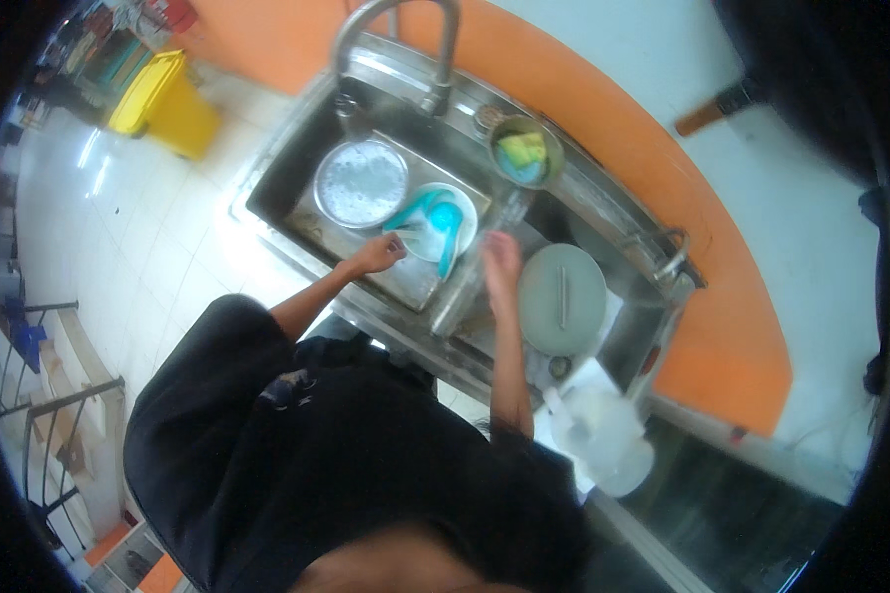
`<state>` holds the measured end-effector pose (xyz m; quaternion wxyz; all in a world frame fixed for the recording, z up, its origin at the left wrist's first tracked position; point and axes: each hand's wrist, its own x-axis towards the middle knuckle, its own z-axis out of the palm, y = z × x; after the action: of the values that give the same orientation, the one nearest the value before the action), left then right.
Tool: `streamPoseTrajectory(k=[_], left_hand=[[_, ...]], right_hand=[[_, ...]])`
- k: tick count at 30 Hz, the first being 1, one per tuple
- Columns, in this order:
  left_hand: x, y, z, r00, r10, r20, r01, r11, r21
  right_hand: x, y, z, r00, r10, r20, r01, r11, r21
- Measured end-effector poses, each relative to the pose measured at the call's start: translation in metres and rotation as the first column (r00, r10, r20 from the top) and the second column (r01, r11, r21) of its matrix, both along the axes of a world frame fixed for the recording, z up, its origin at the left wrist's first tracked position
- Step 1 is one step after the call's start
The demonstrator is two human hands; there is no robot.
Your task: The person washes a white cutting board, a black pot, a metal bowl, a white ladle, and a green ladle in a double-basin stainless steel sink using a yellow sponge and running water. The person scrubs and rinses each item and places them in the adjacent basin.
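Sink divider (460, 298): the landmark here, a metal ridge between the two basins.
White bowl (468, 203): in the basin left of the divider, close to it, with teal utensils (451, 251) lying in it and over its rim.
Left hand (376, 254): left of the divider, at the bowl's near-left rim, fingers curled together; whether they pinch the pale strip beside them I cannot tell.
Right hand (502, 265): just right of the divider, blurred, nothing seen in it; finger spread cannot be told.
Work at the bowl: the step in hand looks like washing up, probably sorting or picking out the utensils.
Next reach: calls for a sure grip on one utensil and a lift clear of the bowl's rim; any carry rightward needs height over the divider.
Pot (361, 184): left of the divider, beyond the bowl, holding sudsy water; its rim crowds the bowl, so sideways room there is tight.
Pale lid (539, 301): right of the divider, perhaps a plate, filling much of that basin.
Sponge bowl (554, 163): past the divider's far end, slightly right, on the back ledge.
Open room: bare basin floor (398, 283) left of the divider's near end, short of the bowl.
Pitcher (603, 435): well right of the divider, on the near side, beside the right forearm, so elbow swings want care.
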<state>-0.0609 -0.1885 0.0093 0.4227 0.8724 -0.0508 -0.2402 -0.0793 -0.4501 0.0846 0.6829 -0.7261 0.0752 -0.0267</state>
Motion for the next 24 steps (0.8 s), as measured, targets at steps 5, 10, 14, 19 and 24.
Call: streamPoseTrajectory(k=[5,10,14,19,24], left_hand=[[0.0,0.073,0.02,0.992,-0.028,-0.119,0.027,1.0,-0.007],[-0.008,0.12,0.033,0.972,0.003,-0.236,-0.012,0.999,-0.039],[0.004,0.136,0.02,0.9,0.072,-0.429,-0.199,0.945,-0.259],[0.041,0.13,-0.014,0.917,0.137,-0.374,-0.295,0.865,-0.406],[0.087,0.108,-0.021,0.89,0.156,-0.427,-0.34,0.853,-0.396]], right_hand=[[0.077,0.087,-0.119,0.77,-0.18,-0.612,-0.188,0.852,-0.488],[0.074,0.092,-0.199,0.609,-0.288,-0.739,-0.343,0.745,-0.573],[0.059,0.099,-0.213,0.6,-0.382,-0.703,-0.291,0.714,-0.637],[0.032,0.116,-0.18,0.75,-0.426,-0.505,0.067,0.809,-0.583],[0.027,0.132,-0.12,0.799,-0.155,-0.58,0.202,0.979,0.016]])
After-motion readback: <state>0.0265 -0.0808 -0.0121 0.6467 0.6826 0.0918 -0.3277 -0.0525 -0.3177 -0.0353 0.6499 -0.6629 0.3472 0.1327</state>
